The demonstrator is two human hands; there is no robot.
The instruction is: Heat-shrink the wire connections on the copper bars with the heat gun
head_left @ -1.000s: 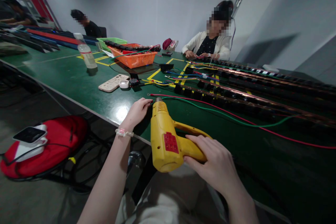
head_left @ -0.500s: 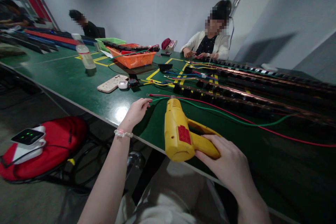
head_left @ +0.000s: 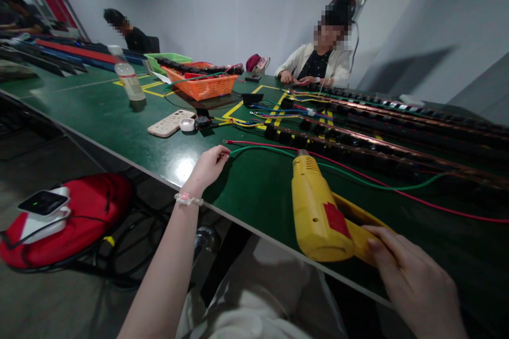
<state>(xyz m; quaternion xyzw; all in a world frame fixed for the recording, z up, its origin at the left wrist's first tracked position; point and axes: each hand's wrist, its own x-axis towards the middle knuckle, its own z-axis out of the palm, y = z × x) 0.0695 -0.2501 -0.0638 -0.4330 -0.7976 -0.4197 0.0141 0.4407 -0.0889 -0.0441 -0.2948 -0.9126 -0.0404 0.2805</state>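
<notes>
Left hand [head_left: 210, 165] pinches the tip of a smooth green wire [head_left: 258, 148], which bows rightward; red wire [head_left: 449, 211], ring terminal at its left end, crosses it farther right. Yellow plastic heat gun [head_left: 320, 212], rounded body, tapered metal nozzle near both wires, lies across the table's front edge in view; right hand [head_left: 413, 275] wraps its grip. Table [head_left: 254, 185]: glossy green, glare at left, yellow-taped. Room: plain grey wall [head_left: 222, 5], white-jacketed person [head_left: 296, 61] seated opposite.
</notes>
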